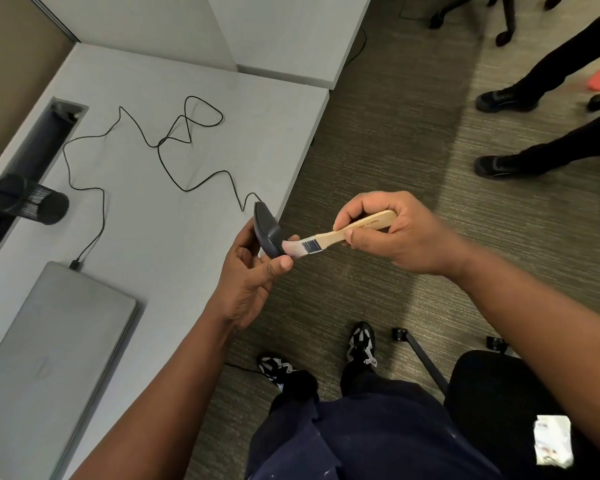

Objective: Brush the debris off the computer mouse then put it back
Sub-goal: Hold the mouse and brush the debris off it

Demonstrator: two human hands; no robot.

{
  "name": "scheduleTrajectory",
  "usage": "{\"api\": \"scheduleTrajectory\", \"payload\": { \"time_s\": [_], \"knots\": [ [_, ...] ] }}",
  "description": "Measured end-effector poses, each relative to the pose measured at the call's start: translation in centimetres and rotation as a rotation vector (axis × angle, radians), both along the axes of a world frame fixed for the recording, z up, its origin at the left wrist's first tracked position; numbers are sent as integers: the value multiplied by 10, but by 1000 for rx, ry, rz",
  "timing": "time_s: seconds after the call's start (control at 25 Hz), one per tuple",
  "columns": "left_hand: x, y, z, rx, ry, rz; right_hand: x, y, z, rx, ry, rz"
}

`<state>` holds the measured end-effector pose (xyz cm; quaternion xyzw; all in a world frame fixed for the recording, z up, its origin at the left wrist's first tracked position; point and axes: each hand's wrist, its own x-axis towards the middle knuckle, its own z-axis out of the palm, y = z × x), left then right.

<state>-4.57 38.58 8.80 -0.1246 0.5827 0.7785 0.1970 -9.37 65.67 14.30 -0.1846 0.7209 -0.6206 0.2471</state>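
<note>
Brushing one mouse (266, 230) — one brush (329, 240)

Bare forearms, navy trousers (378, 434) and black-and-white sneakers (362, 342) on the person.

Dark corded mouse (267, 232) tilted on edge off the desk, pale brush (340, 235) bristles touching it.

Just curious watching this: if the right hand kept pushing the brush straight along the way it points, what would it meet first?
The right hand aims the paintbrush leftward; its bristles already touch the black computer mouse that the left hand holds, so it meets the mouse first.
</note>
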Motion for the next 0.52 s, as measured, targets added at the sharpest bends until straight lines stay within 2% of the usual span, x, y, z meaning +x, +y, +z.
{"api": "scheduleTrajectory", "payload": {
  "time_s": [0.12,0.32,0.52],
  "knots": [
    [1,-3,-1,-17,16,-30,1,3,-2,92,-32,50],
    [2,-4,-2,-44,50,-63,-2,5,-9,-54,-59,-216],
    [6,-3,-2,-104,96,-135,-2,1,-12,-45,-17,-199]
  ]
}}
